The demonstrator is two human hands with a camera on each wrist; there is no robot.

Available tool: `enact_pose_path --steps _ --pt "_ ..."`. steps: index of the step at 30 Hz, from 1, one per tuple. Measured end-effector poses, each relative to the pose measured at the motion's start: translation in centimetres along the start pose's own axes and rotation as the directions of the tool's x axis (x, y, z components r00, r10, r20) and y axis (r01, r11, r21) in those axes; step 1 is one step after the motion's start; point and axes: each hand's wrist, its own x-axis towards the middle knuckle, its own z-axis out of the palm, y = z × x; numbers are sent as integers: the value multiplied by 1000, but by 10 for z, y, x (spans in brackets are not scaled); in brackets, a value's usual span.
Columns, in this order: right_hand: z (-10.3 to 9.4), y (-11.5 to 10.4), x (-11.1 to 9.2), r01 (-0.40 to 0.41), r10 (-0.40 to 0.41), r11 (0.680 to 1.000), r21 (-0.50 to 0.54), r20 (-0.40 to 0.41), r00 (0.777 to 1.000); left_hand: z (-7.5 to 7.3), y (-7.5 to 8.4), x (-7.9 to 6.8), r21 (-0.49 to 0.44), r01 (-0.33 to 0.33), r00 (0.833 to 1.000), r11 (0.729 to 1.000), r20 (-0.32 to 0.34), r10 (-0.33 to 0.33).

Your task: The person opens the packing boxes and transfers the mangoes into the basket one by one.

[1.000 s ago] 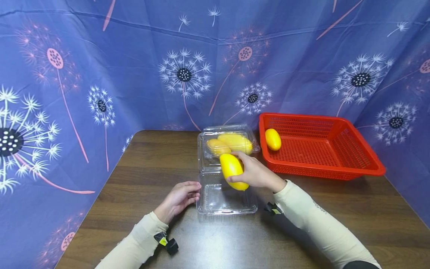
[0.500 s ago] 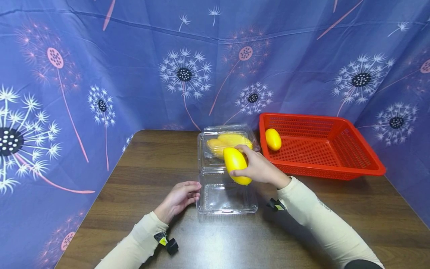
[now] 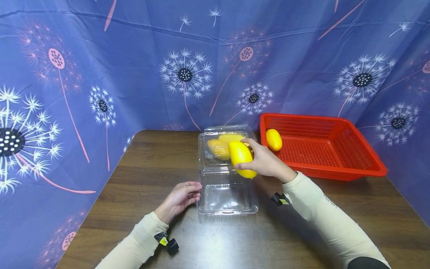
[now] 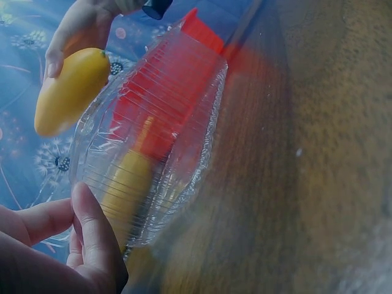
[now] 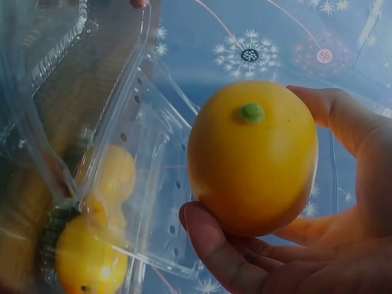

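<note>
My right hand grips a yellow mango above the back right part of an open clear plastic clamshell box. The mango's green stem end faces the right wrist camera, with thumb and fingers curled round its sides. At the box's left edge, my left hand pinches the thin rim between thumb and fingers, as the left wrist view shows. Behind the front half of the box, more yellow mangoes show through clear plastic, partly covered by the held mango and my right hand.
A red plastic basket stands at the back right, with one mango lying at its left end. The wooden table meets a blue dandelion-print cloth behind and to the left.
My right hand has carried the mango up, back and to the right, away from the front half of the box. The left hand stays at the rim.
</note>
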Motion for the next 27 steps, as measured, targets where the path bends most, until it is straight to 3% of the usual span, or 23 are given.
enact_pose_path --steps 9,27 --pt "-10 6 5 -4 4 1000 14 -3 1000 1 0 -1 -13 3 1000 1000 9 -3" --pt "-40 15 7 -97 98 994 57 -19 995 2 0 -1 7 3 1000 1000 3 -3"
